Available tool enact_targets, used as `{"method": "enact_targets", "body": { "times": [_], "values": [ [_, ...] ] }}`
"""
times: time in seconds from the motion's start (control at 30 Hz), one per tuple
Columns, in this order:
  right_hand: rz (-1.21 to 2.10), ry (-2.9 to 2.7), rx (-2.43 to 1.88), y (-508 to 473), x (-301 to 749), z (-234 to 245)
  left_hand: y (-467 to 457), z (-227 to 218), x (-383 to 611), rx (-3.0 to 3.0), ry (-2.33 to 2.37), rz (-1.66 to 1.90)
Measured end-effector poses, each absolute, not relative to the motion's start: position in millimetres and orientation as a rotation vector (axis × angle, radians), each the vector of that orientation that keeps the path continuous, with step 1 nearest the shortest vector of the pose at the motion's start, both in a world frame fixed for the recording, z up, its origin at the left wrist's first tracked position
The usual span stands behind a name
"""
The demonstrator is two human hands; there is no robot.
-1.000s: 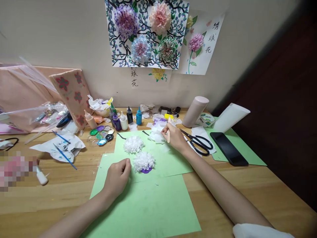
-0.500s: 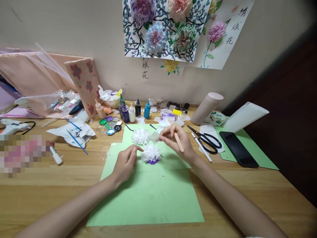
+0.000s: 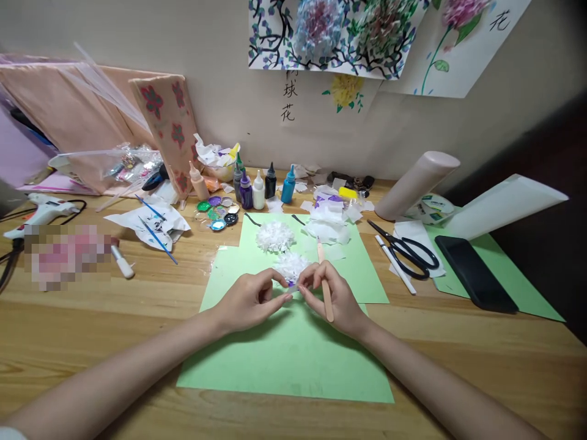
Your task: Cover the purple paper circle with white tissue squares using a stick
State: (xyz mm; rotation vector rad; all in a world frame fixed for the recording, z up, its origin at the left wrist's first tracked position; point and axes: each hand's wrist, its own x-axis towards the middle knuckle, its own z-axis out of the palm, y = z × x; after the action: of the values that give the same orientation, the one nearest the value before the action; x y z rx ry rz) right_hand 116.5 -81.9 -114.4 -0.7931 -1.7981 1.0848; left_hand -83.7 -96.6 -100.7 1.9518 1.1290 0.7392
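A small piece of white tissue paper (image 3: 293, 289) is between my two hands, low over the green paper (image 3: 284, 366). My left hand (image 3: 250, 299) pinches its left end with thumb and forefinger. The fingertips of my right hand (image 3: 340, 300) grip the other end, and a flat wooden stick (image 3: 327, 302) is also held in that hand, crossing the fingers. Just behind my fingertips sits a white paper flower (image 3: 292, 264) with a bit of purple at its front edge, partly hidden. A second white flower (image 3: 275, 236) lies beyond it, left of a loose pile of white paper squares (image 3: 327, 231).
Paint bottles (image 3: 258, 190) and paint-filled caps (image 3: 217, 214) stand at the back. Black scissors (image 3: 406, 250), a white pen (image 3: 395, 265) and a phone (image 3: 474, 274) lie right. Paintbrushes (image 3: 158, 232) and a glue gun (image 3: 46, 214) are left. Paper flower pictures (image 3: 334, 36) hang on the wall.
My right hand has come toward me from near the paper pile, bringing the paper piece and stick. My left hand has left the near flower's edge and now pinches the paper too. The view has tilted down.
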Motion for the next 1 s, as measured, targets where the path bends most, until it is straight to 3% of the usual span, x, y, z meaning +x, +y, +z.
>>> {"method": "enact_targets", "body": {
  "times": [0.43, 0.63, 1.0],
  "values": [
    [1.106, -1.785, -0.786, -86.6, 132.3, -117.8, -97.3, -104.7, -90.5, 2.188, 0.833, 0.947],
    [0.923, -2.107, -0.591, -84.5, 131.5, -111.1, -95.0, -104.9, -88.0, 2.071, 1.003, 0.933],
    [0.922, -2.073, -0.761, -82.1, 130.1, -112.4, -90.2, -106.7, -85.2, 2.01, 1.253, 0.73]
  ]
}}
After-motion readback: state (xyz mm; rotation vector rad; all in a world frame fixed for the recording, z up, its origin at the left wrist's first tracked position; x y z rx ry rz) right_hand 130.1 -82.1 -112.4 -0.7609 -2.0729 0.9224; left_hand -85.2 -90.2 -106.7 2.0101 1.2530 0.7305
